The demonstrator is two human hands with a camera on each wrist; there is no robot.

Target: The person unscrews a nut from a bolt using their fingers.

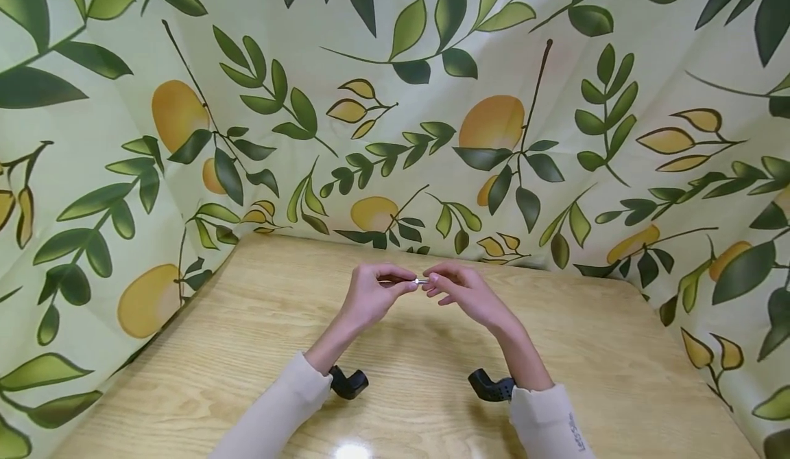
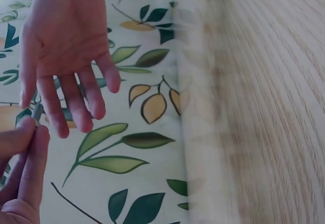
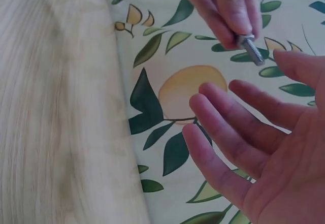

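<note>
My left hand pinches a small silver bolt between thumb and fingertips, raised over the table. In the right wrist view the bolt's threaded shank sticks out toward my right hand, with a wider hex part right at the left fingertips. My right hand's fingers are spread and loosely bent, the thumb and index finger on either side of the shank's free end with gaps visible. From the left wrist, the right palm faces the camera, and the bolt shows partly behind the left fingertips.
A light wood table lies beneath both hands. Leaf-and-fruit patterned cloth hangs along the back and both sides. Black curved wrist mounts jut inward from both sleeves.
</note>
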